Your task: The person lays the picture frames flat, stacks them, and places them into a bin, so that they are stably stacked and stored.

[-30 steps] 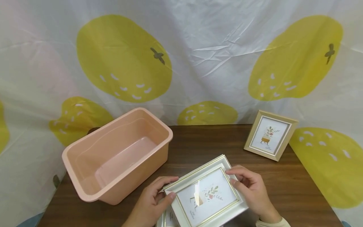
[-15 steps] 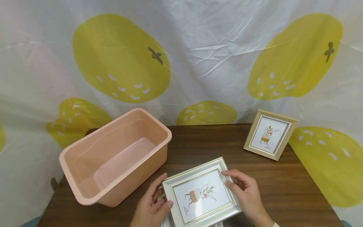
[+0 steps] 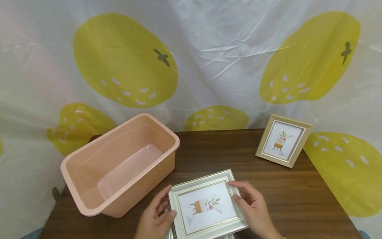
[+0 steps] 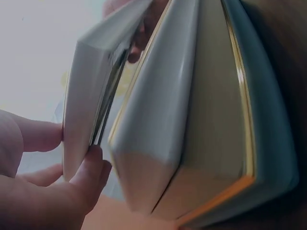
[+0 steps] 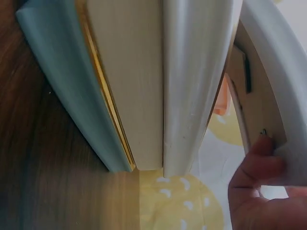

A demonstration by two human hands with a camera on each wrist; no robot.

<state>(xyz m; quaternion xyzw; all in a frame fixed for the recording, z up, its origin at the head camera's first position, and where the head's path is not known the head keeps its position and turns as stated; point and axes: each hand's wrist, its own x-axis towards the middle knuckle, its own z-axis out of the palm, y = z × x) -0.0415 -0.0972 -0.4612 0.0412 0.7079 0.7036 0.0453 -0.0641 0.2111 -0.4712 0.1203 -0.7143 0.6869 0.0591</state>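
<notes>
A white picture frame (image 3: 207, 208) is held face up above a stack of frames (image 4: 216, 96), with a gap between them that both wrist views show; its long axis runs roughly from hand to hand, the printed plant lying sideways. The left hand (image 3: 156, 214) pinches its left end and the right hand (image 3: 252, 209) pinches its right end, so neither is nearer; the left hand is the closer to the peach tub (image 3: 143, 189), the right to the gold frame (image 3: 280, 141) standing on the bench (image 3: 215, 149). The head view hides the fingers under the frame and most of the stack, and cuts off the near corner; the stack seems to hold white, cream and blue-green layers, though blur leaves the count unsure.
</notes>
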